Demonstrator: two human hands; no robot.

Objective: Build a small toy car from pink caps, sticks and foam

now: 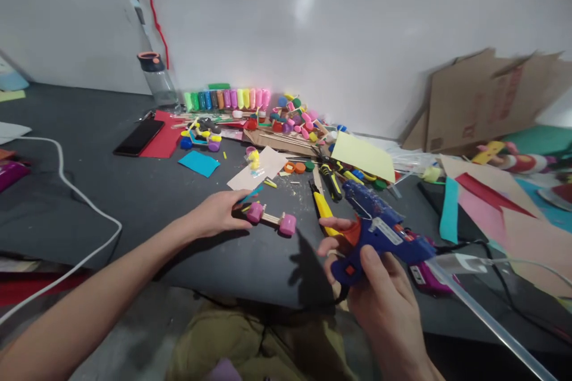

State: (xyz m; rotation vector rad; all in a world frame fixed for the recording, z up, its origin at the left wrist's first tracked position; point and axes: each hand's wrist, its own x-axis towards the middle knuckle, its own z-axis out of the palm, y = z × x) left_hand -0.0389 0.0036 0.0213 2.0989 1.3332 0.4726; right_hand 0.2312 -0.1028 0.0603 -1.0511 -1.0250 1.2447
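My right hand (pixel 374 286) is wrapped round the handle of a blue hot glue gun (pixel 379 229), a finger on its orange trigger, nozzle pointing up and left; a clear glue stick (pixel 482 315) sticks out of its back. My left hand (pixel 218 213) rests on the dark table (pixel 134 202), its fingers pinching the near end of a small axle made of a wooden stick with two pink bottle caps (pixel 271 220). A teal strip (pixel 251 194) lies by the fingertips.
A craft pile (pixel 286 122) of caps, sticks and coloured clay tubes lines the white wall. A phone (pixel 138 137), red and blue sheets, a water bottle (pixel 158 77), yellow cutter (pixel 324 208), yellow paper (pixel 364 156), cardboard (pixel 482 101) and a white cable (pixel 75 196) surround the hands.
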